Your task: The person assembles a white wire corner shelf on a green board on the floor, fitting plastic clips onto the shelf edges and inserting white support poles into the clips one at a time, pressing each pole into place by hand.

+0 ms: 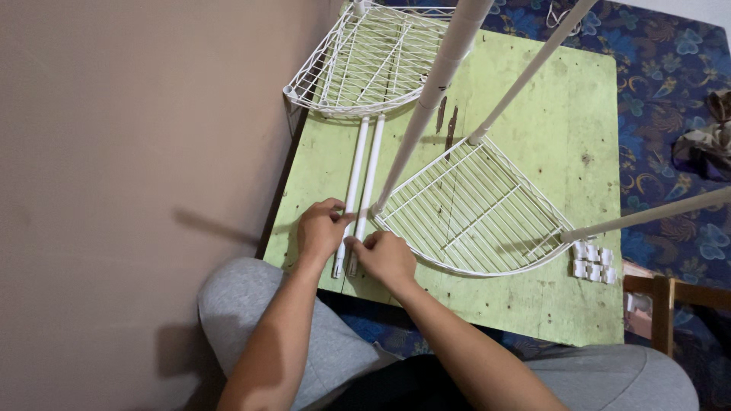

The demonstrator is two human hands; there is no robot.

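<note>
My left hand (pixel 320 228) and my right hand (pixel 386 256) meet at the near-left corner of a white quarter-round wire shelf (pixel 476 209) lying on a green board (pixel 548 137). The fingers of both hands pinch something small at the base of a white pole (pixel 430 99) that rises from that corner toward the camera; what they pinch is hidden. Two loose white tubes (pixel 364 171) lie side by side on the board just under my hands. Two more white poles (pixel 533 68) (pixel 655 215) stand up from the shelf's other corners.
A second white wire shelf (pixel 365 61) sits at the far left end of the board. A cluster of small white plastic clips (pixel 594 262) lies near the right pole. A beige wall is at left, blue floral cloth beyond, a wooden chair (pixel 670 293) at right.
</note>
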